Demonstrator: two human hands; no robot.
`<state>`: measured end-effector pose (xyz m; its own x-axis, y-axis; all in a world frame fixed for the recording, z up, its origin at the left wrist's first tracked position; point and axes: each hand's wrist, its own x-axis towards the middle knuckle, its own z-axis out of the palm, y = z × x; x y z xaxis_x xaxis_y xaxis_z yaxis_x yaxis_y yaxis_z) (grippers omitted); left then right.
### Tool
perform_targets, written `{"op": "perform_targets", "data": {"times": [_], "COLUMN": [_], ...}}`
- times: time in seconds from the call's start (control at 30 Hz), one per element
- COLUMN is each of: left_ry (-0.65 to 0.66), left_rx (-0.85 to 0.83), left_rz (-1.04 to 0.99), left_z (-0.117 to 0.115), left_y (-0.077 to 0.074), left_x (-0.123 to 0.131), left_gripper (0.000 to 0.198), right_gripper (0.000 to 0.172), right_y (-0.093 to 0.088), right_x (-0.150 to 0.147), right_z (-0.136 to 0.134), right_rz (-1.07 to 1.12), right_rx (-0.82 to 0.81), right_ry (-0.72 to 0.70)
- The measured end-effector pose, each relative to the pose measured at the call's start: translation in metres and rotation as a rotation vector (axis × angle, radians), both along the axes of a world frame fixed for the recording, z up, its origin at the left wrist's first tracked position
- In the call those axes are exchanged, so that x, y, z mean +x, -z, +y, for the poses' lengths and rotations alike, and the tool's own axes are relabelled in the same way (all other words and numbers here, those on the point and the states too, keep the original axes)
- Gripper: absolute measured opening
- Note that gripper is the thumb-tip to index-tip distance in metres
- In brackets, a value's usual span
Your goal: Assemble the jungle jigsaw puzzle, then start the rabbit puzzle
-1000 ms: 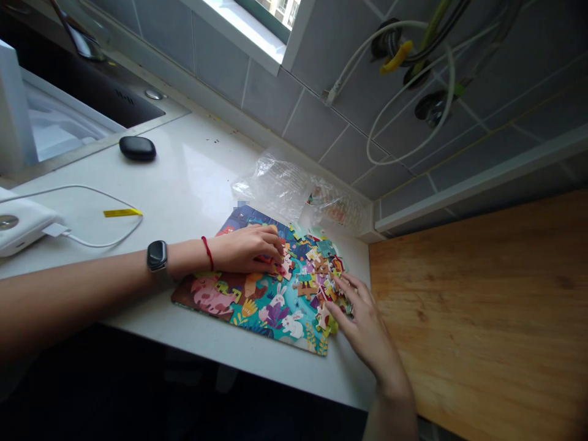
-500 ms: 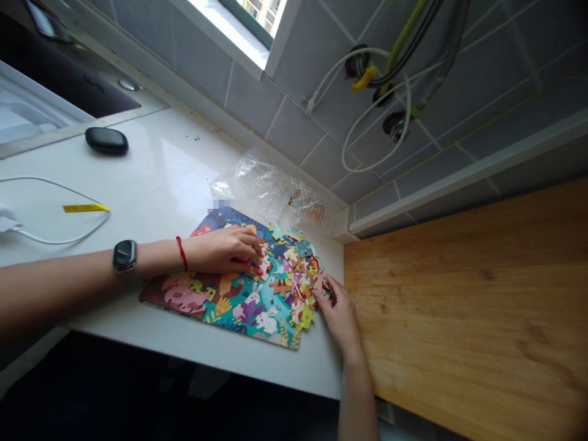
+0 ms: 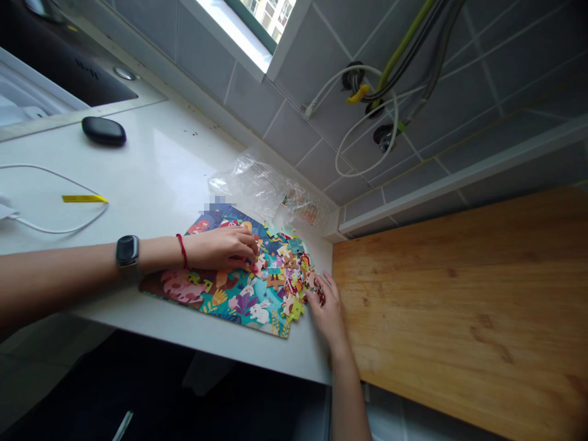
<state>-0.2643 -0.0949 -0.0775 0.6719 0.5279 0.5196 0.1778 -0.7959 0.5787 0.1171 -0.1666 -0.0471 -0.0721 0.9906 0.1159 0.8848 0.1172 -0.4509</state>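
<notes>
A colourful jigsaw puzzle (image 3: 243,300) with cartoon animals lies on the white counter, its left and lower parts assembled. Loose puzzle pieces (image 3: 294,278) are heaped over its right side. My left hand (image 3: 225,248), below a red cord and a watch, rests across the puzzle's middle. Its fingers are bent down and closed at a pinkish puzzle piece (image 3: 260,264), partly hidden by the fingertips. At the heap's right edge, my right hand (image 3: 327,306) curves around the outer pieces, thumb and fingers apart. Its fingertips touch the pieces.
Crumpled clear plastic packaging (image 3: 261,177) lies behind the puzzle, against the tiled wall. A wooden board (image 3: 450,294) borders the counter on the right. Farther left are a black oval case (image 3: 103,131), a white cable (image 3: 55,231) with a yellow tag, and a sink (image 3: 68,73).
The view has shifted slightly, so the scene sits a little farther left. Both hands stay at about the same places on the puzzle; the right fingers have shifted slightly at the heap's edge.
</notes>
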Motion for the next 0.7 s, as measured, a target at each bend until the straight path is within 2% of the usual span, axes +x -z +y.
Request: {"op": "perform_targets", "data": {"times": [0.17, 0.27, 0.37, 0.43, 0.53, 0.6, 0.7], "left_ry": [0.005, -0.003, 0.008, 0.019, 0.007, -0.033, -0.096], "left_rx": [0.013, 0.026, 0.034, 0.031, -0.005, -0.051, -0.111], "left_rz": [-0.028, -0.013, 0.015, 0.019, 0.033, 0.044, 0.034], "left_z": [0.001, 0.001, 0.001, 0.003, 0.006, 0.01, 0.013], "left_y": [0.001, 0.002, 0.002, 0.001, 0.001, 0.003, 0.005], "left_x": [0.0, 0.001, 0.0, -0.001, -0.004, -0.006, -0.008], "left_gripper": [0.012, 0.011, 0.012, 0.015, 0.034, 0.046, 0.051], "right_gripper": [0.038, 0.035, 0.035, 0.035, 0.036, 0.038, 0.042], "right_y": [-0.007, -0.001, 0.008, 0.012, 0.016, 0.018, 0.024], "right_x": [-0.049, -0.081, -0.107, -0.12, -0.134, -0.141, -0.148], "right_z": [-0.04, -0.065, -0.077, -0.074, -0.056, -0.041, -0.024], "right_rz": [-0.026, -0.02, 0.035, 0.065, 0.081, 0.074, 0.052], "right_rx": [0.125, 0.191, 0.228, 0.239, 0.225, 0.196, 0.156], "right_ry": [-0.194, -0.286, -0.354, -0.381, -0.369, -0.342, -0.333]}}
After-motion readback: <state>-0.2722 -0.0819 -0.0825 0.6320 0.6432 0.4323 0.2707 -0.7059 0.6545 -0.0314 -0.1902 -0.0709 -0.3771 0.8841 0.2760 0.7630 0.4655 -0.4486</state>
